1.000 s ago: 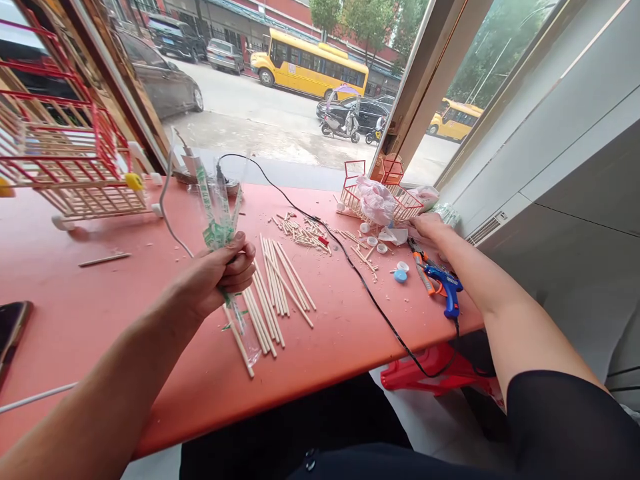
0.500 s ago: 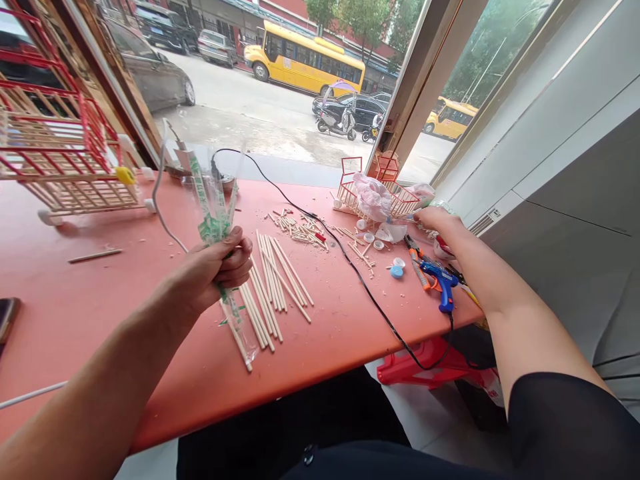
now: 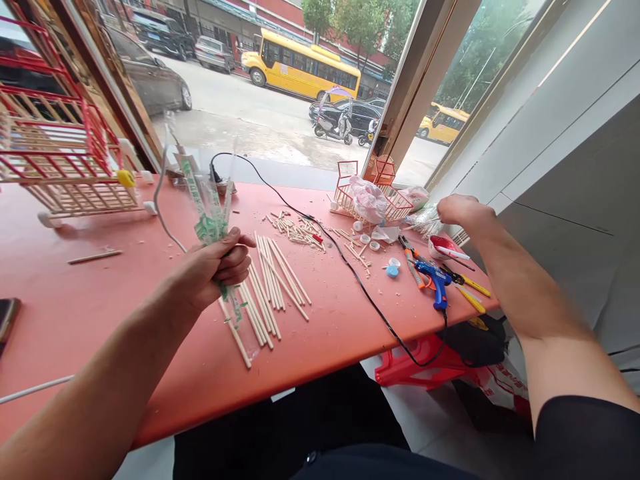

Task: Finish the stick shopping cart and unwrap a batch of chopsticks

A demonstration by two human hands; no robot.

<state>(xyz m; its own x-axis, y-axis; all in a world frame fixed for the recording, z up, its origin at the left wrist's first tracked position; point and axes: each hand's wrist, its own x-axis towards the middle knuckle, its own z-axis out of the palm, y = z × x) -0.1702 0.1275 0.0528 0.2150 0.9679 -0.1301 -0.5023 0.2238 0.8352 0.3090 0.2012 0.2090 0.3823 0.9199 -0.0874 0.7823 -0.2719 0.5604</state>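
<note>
The wrapper bundle [image 3: 207,207], clear sleeves with green print, is held upright above the surface [image 3: 100,300] by the left hand [image 3: 215,267]. The grip is closed round the lower end of the bundle, with the thumb laid across it. This hold is unchanged from half a second ago. The right hand [image 3: 463,210] has been lifted from the surface beside the small cart model [image 3: 380,197] and carried toward the wall side. It is now raised next to the clear crinkled film [image 3: 425,221]. Its fingers are curled, but whether anything is pinched cannot be told. With the hand lifted, a red dish [image 3: 440,245] and the yellow-handled tools [image 3: 470,287] are uncovered, and the right corner is seen to be crowded. The glue gun [image 3: 435,280] lies near the front edge, and its black cable [image 3: 350,267] is run diagonally across the surface and over that edge. The loose sticks [image 3: 270,280] are spread just beside and below the left hand, some reaching close to the front edge. Open room is found to the left of the sticks, bounded by the large cart model [image 3: 65,160] at the back and a phone [image 3: 6,317] at the left border. The far side is closed by the window frame [image 3: 400,100].
</note>
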